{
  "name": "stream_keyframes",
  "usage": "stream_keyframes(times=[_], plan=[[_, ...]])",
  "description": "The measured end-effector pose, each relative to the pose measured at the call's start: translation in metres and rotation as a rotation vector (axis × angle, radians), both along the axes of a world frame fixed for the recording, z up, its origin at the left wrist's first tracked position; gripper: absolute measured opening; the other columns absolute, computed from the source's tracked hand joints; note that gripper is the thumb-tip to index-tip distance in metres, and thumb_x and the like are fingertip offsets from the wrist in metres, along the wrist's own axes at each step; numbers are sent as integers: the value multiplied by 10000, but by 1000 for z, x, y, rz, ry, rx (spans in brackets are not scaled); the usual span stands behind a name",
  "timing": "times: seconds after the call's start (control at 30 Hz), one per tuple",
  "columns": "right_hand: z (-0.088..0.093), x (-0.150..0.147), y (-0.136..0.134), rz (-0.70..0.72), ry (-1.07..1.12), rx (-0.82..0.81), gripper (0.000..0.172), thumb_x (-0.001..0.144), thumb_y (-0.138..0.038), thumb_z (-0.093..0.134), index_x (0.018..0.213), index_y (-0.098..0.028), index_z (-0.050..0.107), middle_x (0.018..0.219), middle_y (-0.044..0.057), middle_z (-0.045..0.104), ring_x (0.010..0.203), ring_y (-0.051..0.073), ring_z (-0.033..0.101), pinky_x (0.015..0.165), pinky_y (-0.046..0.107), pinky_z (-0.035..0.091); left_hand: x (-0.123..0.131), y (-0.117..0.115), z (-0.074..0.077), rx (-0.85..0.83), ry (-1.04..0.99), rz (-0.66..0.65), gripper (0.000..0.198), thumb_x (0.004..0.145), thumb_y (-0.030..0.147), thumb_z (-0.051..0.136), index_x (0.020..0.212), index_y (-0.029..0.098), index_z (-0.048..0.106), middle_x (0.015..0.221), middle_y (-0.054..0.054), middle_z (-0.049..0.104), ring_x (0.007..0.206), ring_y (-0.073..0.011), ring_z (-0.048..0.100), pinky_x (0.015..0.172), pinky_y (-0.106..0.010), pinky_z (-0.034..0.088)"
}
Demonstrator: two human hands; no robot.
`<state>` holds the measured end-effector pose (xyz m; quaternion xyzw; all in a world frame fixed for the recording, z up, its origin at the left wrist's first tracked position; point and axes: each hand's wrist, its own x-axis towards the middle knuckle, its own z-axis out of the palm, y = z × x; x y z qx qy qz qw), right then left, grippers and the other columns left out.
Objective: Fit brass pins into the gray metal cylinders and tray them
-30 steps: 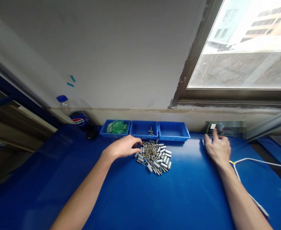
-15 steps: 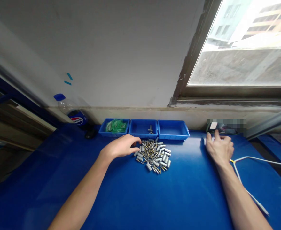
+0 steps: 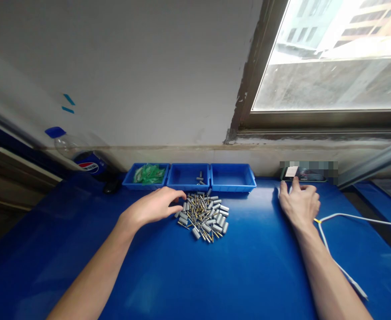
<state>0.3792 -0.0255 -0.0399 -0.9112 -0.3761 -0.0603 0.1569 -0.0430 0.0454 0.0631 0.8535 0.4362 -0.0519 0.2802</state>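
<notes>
My left hand [image 3: 160,205] is at the left edge of a pile of small metal parts [image 3: 203,215], thumb and fingers apart with nothing between them. The pile mixes grey cylinders and thin brass-coloured pins on the blue table. Off to the right, my right hand [image 3: 298,200] has its fingers spread, one fingertip at the near edge of a phone [image 3: 307,174] leaning by the wall. Behind the pile is a middle blue bin [image 3: 188,187] with a few grey cylinders inside. The left blue bin [image 3: 145,187] contains green plastic bags [image 3: 150,173]. Nothing shows inside the right blue bin [image 3: 231,188].
A cola bottle [image 3: 88,161] stands at the back left, with a small black object [image 3: 111,186] beside it. A white cable [image 3: 328,249] runs across the right side of the blue table [image 3: 195,275]. The wall and window frame border the back.
The view has shifted, so the bins, pile and bottle appear farther left. Both hands look nearly unchanged relative to the pile and the phone.
</notes>
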Motion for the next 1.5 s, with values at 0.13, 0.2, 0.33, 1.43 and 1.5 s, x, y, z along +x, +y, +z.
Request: stream_keyframes(times=[0.13,0.2,0.33,1.43,1.5], plan=[[0,0,-1,6,-27,4,665,1009,-599,339,1444,-160,586,1176,226,583,1060,422,610,861,520,479,0,2,-3,10,-11,-6,393,936,408,620,1287,251,704,1256,-77,748,1109,-258,708,965,-302,521],[0,-1,-1,7,-34,1,668,1010,-602,335,1441,-158,586,1171,226,582,1058,424,610,855,519,481,0,2,-3,10,-6,0,394,940,415,614,1288,252,703,1271,-76,744,1123,-259,705,966,-301,523],[1,0,-1,5,-34,-22,688,1009,-619,327,1452,-157,580,1182,229,581,1060,435,616,864,531,491,1,3,-3,9,2,7,389,943,419,613,1288,261,703,1270,-66,745,1128,-256,705,963,-296,523],[98,-157,0,1305,342,118,173,973,-273,601,942,-205,757,808,33,725,637,145,585,612,266,455,6,5,-18,264,-77,-85,227,927,235,652,1102,225,795,1074,-93,801,1017,-262,751,904,-316,549],[106,-178,9,1356,420,-78,196,977,-268,577,952,-219,765,822,23,751,670,150,635,640,263,461,13,1,-19,310,-71,-91,208,919,197,650,1058,217,804,1064,-100,801,1033,-271,751,898,-319,556]])
